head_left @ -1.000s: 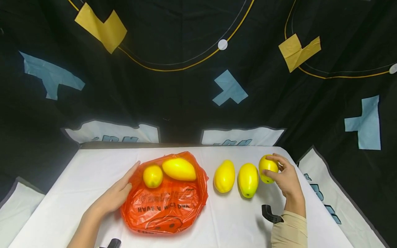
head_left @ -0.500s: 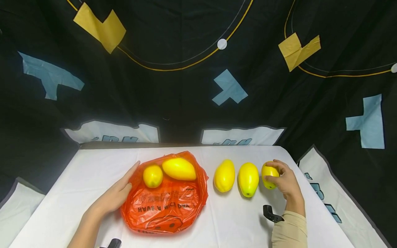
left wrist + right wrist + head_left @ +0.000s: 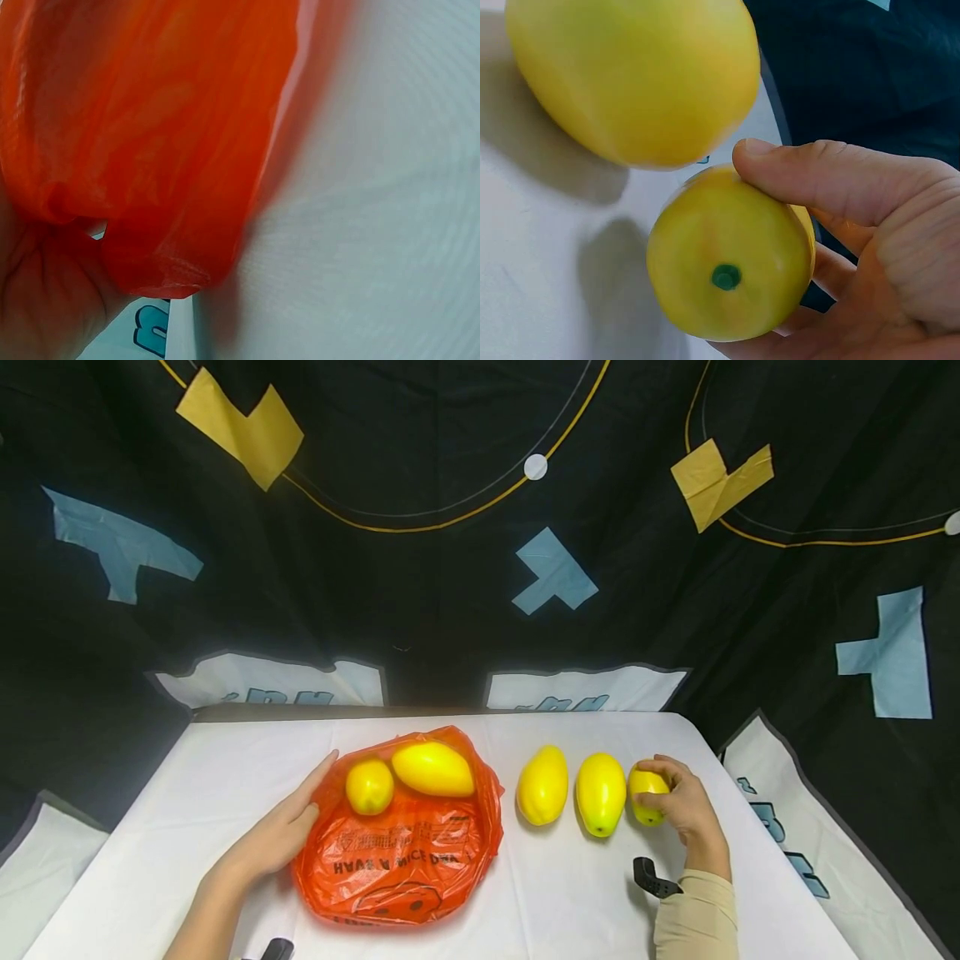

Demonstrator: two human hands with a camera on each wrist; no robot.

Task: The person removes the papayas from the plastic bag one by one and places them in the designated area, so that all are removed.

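Note:
My right hand (image 3: 688, 806) holds a small yellow mango (image 3: 647, 797), thumb on one side and fingers on the other. The right wrist view shows the green stem nub at the end of this mango (image 3: 731, 255). To its left two larger mangoes (image 3: 601, 795) (image 3: 543, 786) lie side by side on the white table. My left hand (image 3: 281, 831) rests along the left side of a red plastic bag (image 3: 397, 868), fingers extended. In the left wrist view the bag (image 3: 172, 135) hides most of the fingers. Two mangoes (image 3: 370, 787) (image 3: 432, 768) lie at the bag's far side.
The white-covered table (image 3: 570, 902) ends at a black curtain (image 3: 420, 610) with tape pieces and hanging cords. A black wrist strap piece (image 3: 655, 878) sticks out beside the right sleeve (image 3: 696, 917).
My right hand has lowered the small mango toward the near side, then shifted slightly left, closer to the middle mango. The left hand and bag have stayed put.

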